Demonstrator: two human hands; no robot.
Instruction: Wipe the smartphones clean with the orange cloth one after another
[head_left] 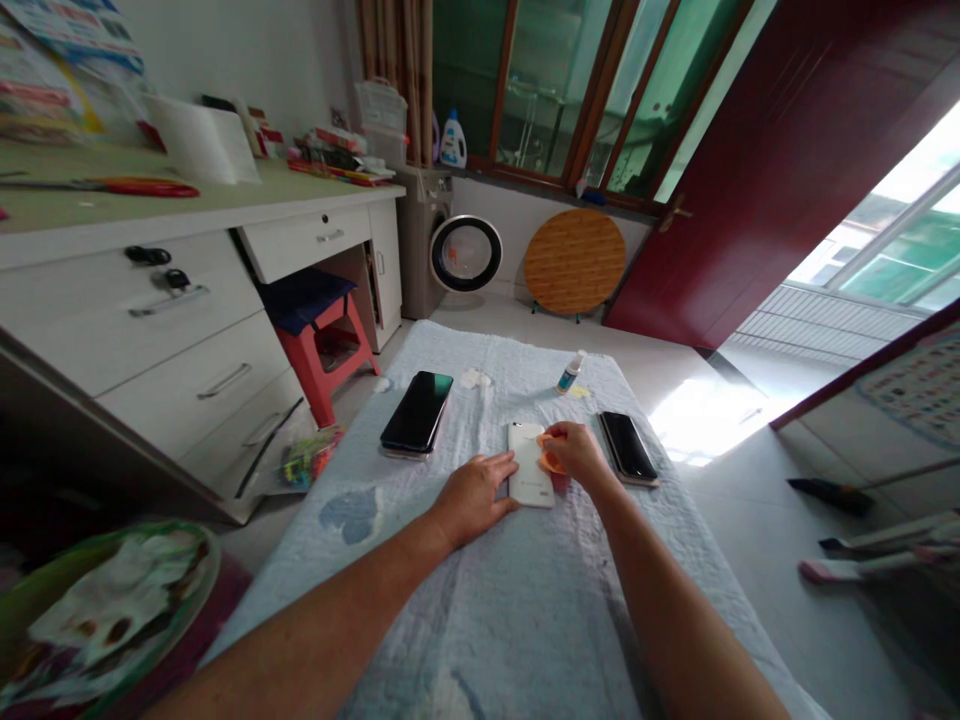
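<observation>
A white smartphone (531,480) lies back side up on the cloth-covered table, its camera end away from me. My left hand (480,495) steadies it, with fingers and thumb against its left edge. Pinched in my right hand (576,450) is an orange cloth (551,456), which touches the phone's right side. To the right lies a dark-screened phone (628,447). On the left, a larger black-screened phone (417,412) rests on top of another flat piece. A small white spray bottle (571,373) with a blue label stands farther back.
A pale blue cloth (480,590) with some patches covers the table. A red stool (322,350) stands beyond its left edge, near a white-drawered desk (172,310). At lower left is a filled bin (217,580). A washing machine (424,240) has its round door open at the back.
</observation>
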